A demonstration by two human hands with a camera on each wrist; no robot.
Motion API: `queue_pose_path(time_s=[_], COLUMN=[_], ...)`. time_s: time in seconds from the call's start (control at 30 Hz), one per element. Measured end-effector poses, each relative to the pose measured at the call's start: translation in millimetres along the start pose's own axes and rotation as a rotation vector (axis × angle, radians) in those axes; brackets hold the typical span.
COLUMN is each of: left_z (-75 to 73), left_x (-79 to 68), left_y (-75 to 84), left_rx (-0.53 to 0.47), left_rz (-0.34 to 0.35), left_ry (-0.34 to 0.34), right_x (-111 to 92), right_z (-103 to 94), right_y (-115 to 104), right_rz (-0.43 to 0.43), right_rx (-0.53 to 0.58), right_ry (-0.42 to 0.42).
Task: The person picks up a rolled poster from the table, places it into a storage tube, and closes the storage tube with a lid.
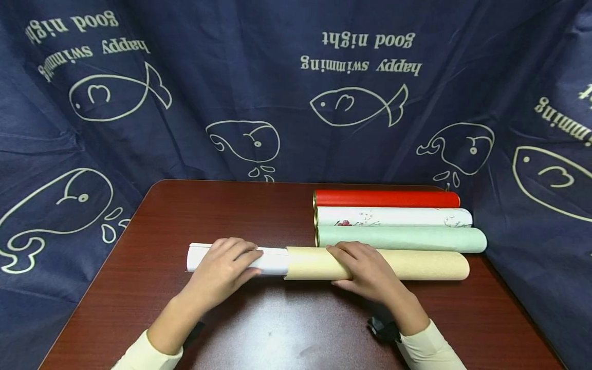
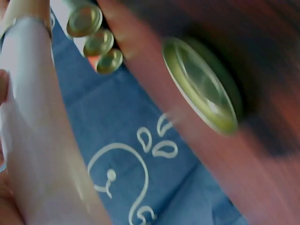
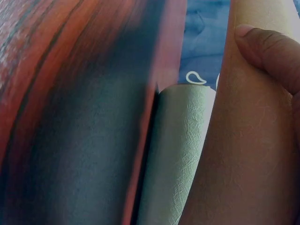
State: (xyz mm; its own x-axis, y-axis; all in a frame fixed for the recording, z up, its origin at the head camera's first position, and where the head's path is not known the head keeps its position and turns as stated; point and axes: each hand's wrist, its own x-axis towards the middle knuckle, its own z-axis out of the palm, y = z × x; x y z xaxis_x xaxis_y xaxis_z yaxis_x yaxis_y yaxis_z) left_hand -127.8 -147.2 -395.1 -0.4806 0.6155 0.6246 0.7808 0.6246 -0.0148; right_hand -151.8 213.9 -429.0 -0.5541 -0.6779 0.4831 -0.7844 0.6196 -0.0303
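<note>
A white paper roll [image 1: 273, 261] stands partly inside a cream cardboard tube [image 1: 430, 265], both lying level across the table. My left hand [image 1: 222, 267] grips the white roll near its outer end, fingers over the top and thumb on the near side. Around the cream tube my right hand [image 1: 365, 267] curls its fingers. In the left wrist view the white roll [image 2: 37, 117] runs up into the tube's rim [image 2: 28, 21]. Near it on the table lies a round gold-rimmed lid [image 2: 199, 86], not visible in the head view. How deep the roll reaches is hidden.
Just behind the cream tube lie a pale green tube [image 1: 411, 238], a white floral tube [image 1: 402, 217] and a red tube [image 1: 384, 198], side by side. The brown table [image 1: 222, 213] is bordered by a dark blue curtain [image 1: 287, 67] with fish drawings.
</note>
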Motion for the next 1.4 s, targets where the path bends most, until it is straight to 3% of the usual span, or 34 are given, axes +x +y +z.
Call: queue_pose_path(time_s=[0.23, 0.43, 0.63, 0.87, 1.0, 1.2, 1.4], left_z=[20.7, 22.6, 1.9, -39.4, -49.2, -39.5, -23.3], left_x=[15.5, 17.7, 9.8, -13.5, -22.4, -23.1, -13.1], left_y=[19.7, 27.5, 21.1, -0.4, -7.2, -5.6, 6.9], left_rx=[-0.005, -0.03, -0.003, 0.013, -0.049, -0.101, -0.119], left_rz=[0.043, 0.034, -0.008, -0.248, -0.292, -0.254, -0.266], left_ry=[0.011, -0.02, -0.047, -0.19, -0.193, -0.138, -0.137], right_x=[1, 1, 2, 2, 0, 0, 0], right_z=[3.8, 4.9, 4.4, 3.2, 3.5, 4.5, 4.9], right_y=[-2, -3, -3, -2, 0, 0, -2], right_rz=[-0.023, -0.022, -0.024, -0.027, -0.026, -0.029, -0.032], right_rx=[0.013, 0.01, 0.009, 0.001, -0.004, 0.01, 0.018], right_ry=[0.019, 0.023, 0.026, 0.014, 0.022, 0.033, 0.038])
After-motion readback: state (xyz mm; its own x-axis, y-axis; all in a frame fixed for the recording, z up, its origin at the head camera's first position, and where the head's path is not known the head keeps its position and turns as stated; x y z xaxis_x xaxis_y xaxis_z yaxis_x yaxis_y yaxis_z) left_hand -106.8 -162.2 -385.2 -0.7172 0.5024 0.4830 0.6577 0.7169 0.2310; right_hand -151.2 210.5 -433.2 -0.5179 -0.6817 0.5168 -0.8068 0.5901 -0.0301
